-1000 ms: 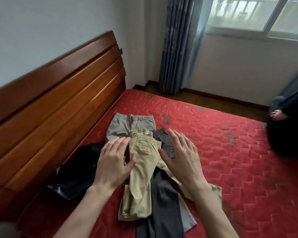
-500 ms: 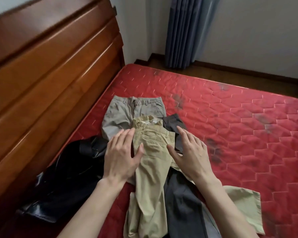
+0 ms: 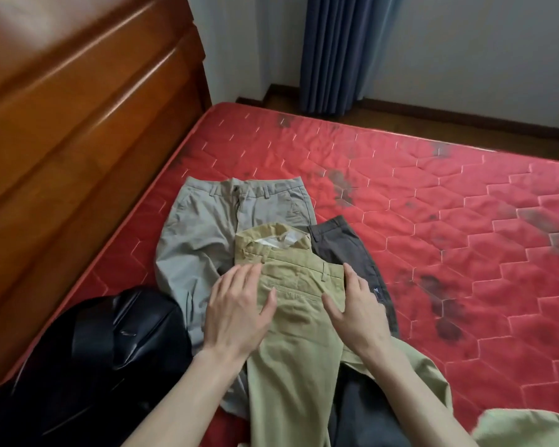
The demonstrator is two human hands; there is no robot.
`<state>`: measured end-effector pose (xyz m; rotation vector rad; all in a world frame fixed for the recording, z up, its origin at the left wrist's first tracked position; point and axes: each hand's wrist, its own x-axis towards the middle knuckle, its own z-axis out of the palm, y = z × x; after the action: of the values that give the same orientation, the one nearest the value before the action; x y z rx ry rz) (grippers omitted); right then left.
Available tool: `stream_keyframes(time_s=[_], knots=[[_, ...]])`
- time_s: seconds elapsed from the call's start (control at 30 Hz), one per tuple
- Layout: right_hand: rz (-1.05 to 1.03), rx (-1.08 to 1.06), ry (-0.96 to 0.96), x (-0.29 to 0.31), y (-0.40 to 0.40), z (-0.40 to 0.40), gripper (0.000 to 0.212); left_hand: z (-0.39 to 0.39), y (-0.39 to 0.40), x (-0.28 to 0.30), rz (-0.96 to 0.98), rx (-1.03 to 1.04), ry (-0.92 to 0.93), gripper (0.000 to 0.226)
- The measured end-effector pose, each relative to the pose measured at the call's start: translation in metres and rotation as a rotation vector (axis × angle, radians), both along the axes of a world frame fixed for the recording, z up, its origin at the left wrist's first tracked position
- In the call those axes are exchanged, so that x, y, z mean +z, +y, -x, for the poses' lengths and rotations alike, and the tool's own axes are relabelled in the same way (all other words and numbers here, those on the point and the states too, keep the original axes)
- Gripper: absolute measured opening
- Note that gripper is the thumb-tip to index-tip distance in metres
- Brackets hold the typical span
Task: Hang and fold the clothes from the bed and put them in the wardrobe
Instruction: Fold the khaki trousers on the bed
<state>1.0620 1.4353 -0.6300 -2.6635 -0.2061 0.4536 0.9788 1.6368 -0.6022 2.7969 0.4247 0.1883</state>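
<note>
Head view: you look down on a bed and a pile of clothes, with both of your hands in frame.
Mattress (image 3: 433, 195): red, quilted in a hexagon pattern with dark smudges; it lies open from 12 round to 4 o'clock of the pile.
Headboard (image 3: 78, 124): glossy brown wood in stepped horizontal panels, closing the 9 o'clock side.
Curtain (image 3: 339, 50): blue, pleated, hanging at 12 o'clock past the bed's far edge.
Black jacket (image 3: 88, 359): shiny, leather-like and crumpled at 8 o'clock, cut off by the frame.
Khaki trousers (image 3: 297, 304): smooth cotton, top of the pile, waistband toward 12; the legs run out of frame at 6 o'clock.
Light grey trousers (image 3: 200, 240): flat beneath, showing at 10 o'clock.
Dark grey trousers (image 3: 349, 246): underneath, at 2 o'clock, mostly covered.
Left hand (image 3: 239, 314): fingers straight and together, lying flat on the khaki seat's left edge.
Right hand (image 3: 359, 308): fingers extended along the right edge with the thumb spread, pressing rather than gripping.
</note>
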Motion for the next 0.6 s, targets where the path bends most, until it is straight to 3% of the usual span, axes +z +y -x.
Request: stream_keyframes(time_s=[0.2, 0.3, 0.37, 0.5, 0.6], knots=[[-0.323, -0.361, 0.275, -0.062, 0.008, -0.024, 0.093, -0.023, 0.003, -0.046, 0.056, -0.013, 0.088, 0.066], [-0.448, -0.559, 0.266, -0.083, 0.016, -0.028, 0.09, -0.028, 0.0, -0.061, 0.1, -0.009, 0.126, 0.064], [-0.437, -0.596, 0.187, -0.098, 0.02, -0.029, 0.077, -0.03, -0.004, -0.067, 0.17, 0.003, 0.153, 0.056], [-0.493, -0.644, 0.238, -0.109, 0.023, -0.035, 0.044, -0.034, -0.017, -0.072, 0.33, 0.034, 0.156, 0.049], [-0.348, -0.52, -0.013, -0.101, 0.024, -0.03, 0.02, -0.04, -0.025, -0.072, 0.455, 0.076, 0.148, 0.048]])
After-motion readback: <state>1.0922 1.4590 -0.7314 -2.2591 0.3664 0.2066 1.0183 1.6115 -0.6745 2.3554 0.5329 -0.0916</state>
